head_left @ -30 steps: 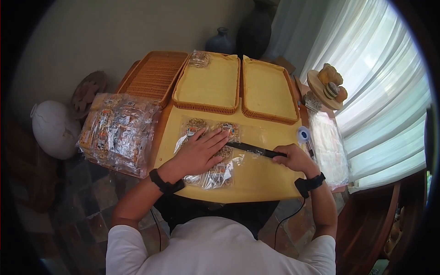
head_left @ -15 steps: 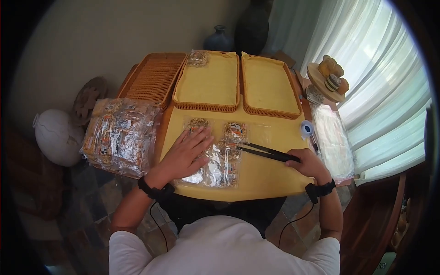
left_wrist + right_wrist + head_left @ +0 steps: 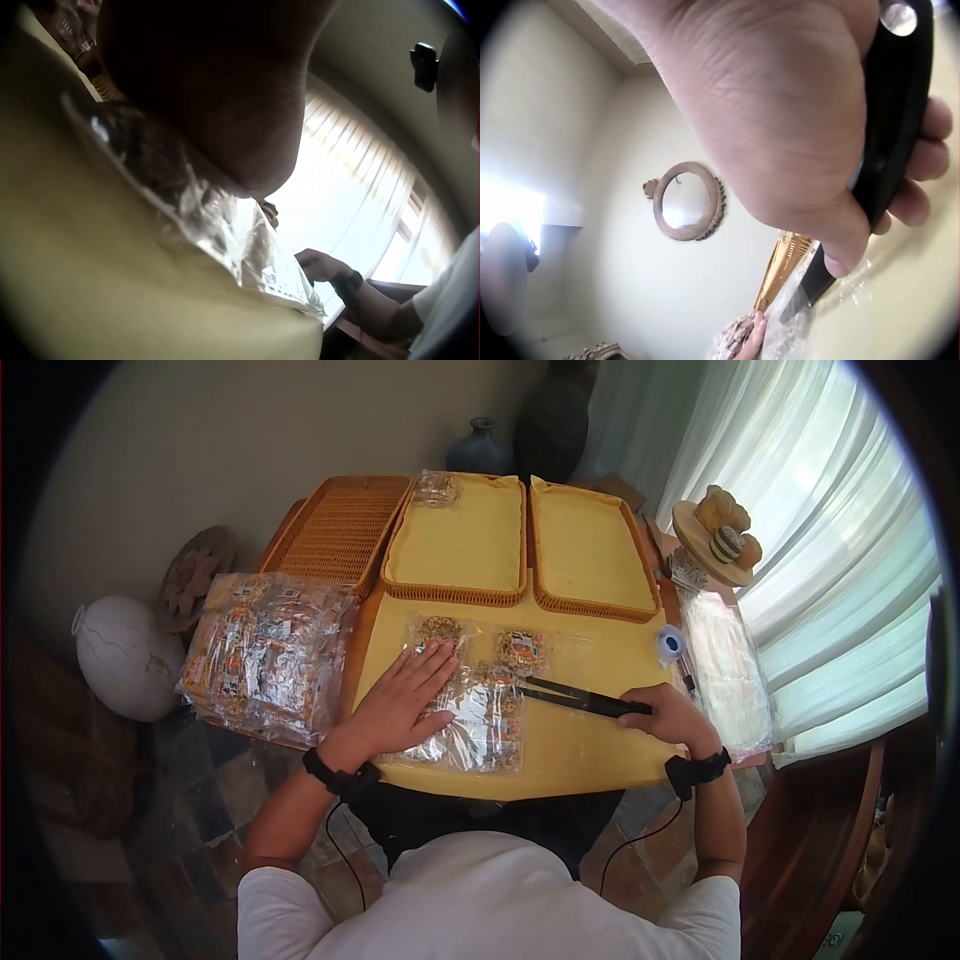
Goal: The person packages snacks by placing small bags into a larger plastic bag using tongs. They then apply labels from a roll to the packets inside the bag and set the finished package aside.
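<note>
My left hand (image 3: 405, 695) rests with fingers straight on a clear plastic bag (image 3: 470, 745) holding several packets of nut or grain snacks. One packet (image 3: 520, 650) with an orange and white label shows at the bag's upper right. From the right side, my right hand (image 3: 672, 718) grips black tongs (image 3: 590, 703), which point left, their tips right at the bag near that packet. The right wrist view shows the fingers wrapped round the tongs' handle (image 3: 900, 97), with a hole at its end. In the left wrist view, the bag's crinkled edge (image 3: 225, 232) shows under the palm.
Behind the bag stand a bare wicker tray (image 3: 335, 530) and two cloth-lined trays, the middle one (image 3: 455, 598) with a packet in its far corner. A large pile of bagged snacks (image 3: 265, 660) is at left. A tape roll (image 3: 671, 644) and flat plastic bags (image 3: 730, 680) lie at right.
My left hand has shifted left, uncovering the upper-right packet. My right hand has drawn right with the tongs, whose two arms now show apart. In the last half second little has moved.
</note>
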### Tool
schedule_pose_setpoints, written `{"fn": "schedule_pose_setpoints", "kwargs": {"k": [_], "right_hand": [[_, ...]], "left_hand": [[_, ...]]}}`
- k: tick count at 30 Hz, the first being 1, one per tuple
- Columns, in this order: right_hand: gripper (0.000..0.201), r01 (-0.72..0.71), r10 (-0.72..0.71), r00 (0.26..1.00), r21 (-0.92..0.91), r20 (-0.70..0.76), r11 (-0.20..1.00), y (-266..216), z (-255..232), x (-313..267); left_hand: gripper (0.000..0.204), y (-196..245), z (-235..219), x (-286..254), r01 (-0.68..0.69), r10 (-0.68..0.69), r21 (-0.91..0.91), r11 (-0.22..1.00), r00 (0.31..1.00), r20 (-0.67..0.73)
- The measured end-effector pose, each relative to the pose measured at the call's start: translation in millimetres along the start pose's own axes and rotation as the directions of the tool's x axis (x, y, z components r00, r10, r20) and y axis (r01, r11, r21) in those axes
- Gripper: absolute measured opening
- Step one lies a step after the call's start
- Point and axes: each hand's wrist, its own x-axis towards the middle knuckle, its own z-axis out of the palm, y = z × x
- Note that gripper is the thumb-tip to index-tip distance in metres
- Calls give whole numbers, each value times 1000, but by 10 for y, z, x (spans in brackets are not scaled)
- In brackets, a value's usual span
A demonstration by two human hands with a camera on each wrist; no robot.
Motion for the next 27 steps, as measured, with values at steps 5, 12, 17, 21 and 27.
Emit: {"fn": "schedule_pose_setpoints", "kwargs": {"k": [5, 12, 17, 21, 27], "right_hand": [[29, -181, 185, 981, 66, -62, 981, 33, -265, -330], [32, 28, -34, 972, -28, -234, 999, 135, 73, -15], [34, -146, 150, 981, 42, -121, 988, -128, 53, 12], [31, -106, 119, 985, 107, -127, 989, 24, 141, -43], [22, -235, 235, 972, 8, -29, 972, 127, -340, -590]], "left_hand": [[82, -11, 11, -3, -17, 17, 38, 999, 1000, 6], [81, -24, 44, -16, -26, 25, 68, 997, 999, 24], [80, -10, 21, -24, -22, 20, 56, 998, 999, 27], [78, 36, -42, -19, -22, 22, 40, 999, 1000, 4], [76, 181, -206, -201, 26, -35, -156, 987, 998, -58]]}}
